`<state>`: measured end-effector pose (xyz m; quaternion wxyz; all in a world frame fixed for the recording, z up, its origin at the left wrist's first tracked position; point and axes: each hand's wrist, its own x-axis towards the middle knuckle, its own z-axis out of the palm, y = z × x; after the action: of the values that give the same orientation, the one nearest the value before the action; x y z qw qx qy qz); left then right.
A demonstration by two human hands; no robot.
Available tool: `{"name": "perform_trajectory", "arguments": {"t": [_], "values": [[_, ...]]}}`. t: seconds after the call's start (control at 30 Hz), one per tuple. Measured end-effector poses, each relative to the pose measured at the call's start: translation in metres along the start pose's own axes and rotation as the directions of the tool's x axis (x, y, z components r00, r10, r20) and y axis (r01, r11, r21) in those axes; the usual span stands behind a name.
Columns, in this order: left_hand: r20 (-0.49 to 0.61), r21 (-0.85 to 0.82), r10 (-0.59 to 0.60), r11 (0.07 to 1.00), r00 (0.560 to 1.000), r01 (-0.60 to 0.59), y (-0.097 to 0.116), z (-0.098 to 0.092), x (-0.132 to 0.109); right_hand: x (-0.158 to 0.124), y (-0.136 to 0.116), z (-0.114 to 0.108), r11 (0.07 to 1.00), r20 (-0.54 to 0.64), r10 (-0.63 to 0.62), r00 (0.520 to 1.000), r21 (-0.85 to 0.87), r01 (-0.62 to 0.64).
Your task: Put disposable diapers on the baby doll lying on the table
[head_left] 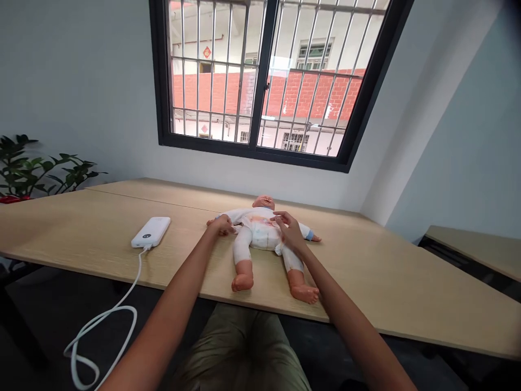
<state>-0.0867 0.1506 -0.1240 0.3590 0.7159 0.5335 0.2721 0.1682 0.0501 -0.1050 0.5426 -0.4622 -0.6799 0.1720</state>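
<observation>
A baby doll [243, 245] in a white outfit with blue cuffs lies on its back on the table, head toward the window and feet toward me. Around its hips is a white diaper [264, 239] with a coloured print across the upper front. At the diaper's left side, my left hand [223, 225] is closed, pinching a white side tab that sticks out. Over the doll's belly on the right, my right hand [290, 228] has its fingers apart and slightly bent, close to the diaper's upper edge. Nothing shows between them.
On the wooden table [366, 266] to the left lies a white power bank [151, 232]. Its white cable [132, 288] hangs over the front edge. A leafy plant [36, 168] stands at far left. A barred window [260, 81] is behind the table.
</observation>
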Motion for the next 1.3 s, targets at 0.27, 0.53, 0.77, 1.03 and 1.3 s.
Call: {"name": "perform_trajectory", "arguments": {"t": [0.27, 0.53, 0.77, 1.03, 1.3], "values": [[-0.168, -0.221, 0.054, 0.971, 0.984, -0.091, 0.006, -0.001, 0.005, 0.043, -0.026, 0.058, 0.735, 0.550, 0.028, 0.835, -0.578, 0.356], [-0.162, -0.306, 0.100, 0.941, 0.982, -0.146, 0.003, -0.002, 0.007, 0.040, -0.025, 0.096, 0.499, 0.535, 0.208, 0.819, -0.778, 0.381], [-0.121, -0.446, 0.204, 0.863, 0.972, -0.236, 0.014, 0.010, 0.007, 0.036, -0.011, 0.096, 0.632, 0.244, 0.118, 0.963, -0.766, 0.117], [-0.093, -0.499, 0.307, 0.809, 0.947, -0.311, 0.014, 0.017, 0.007, 0.041, 0.000, 0.094, 0.822, 0.081, -0.014, 0.997, -0.567, 0.058], [-0.016, -0.624, 0.312, 0.739, 0.950, -0.254, 0.003, 0.022, 0.011, 0.047, 0.004, 0.086, 0.958, -0.050, 0.112, 0.992, -0.259, -0.121]]}}
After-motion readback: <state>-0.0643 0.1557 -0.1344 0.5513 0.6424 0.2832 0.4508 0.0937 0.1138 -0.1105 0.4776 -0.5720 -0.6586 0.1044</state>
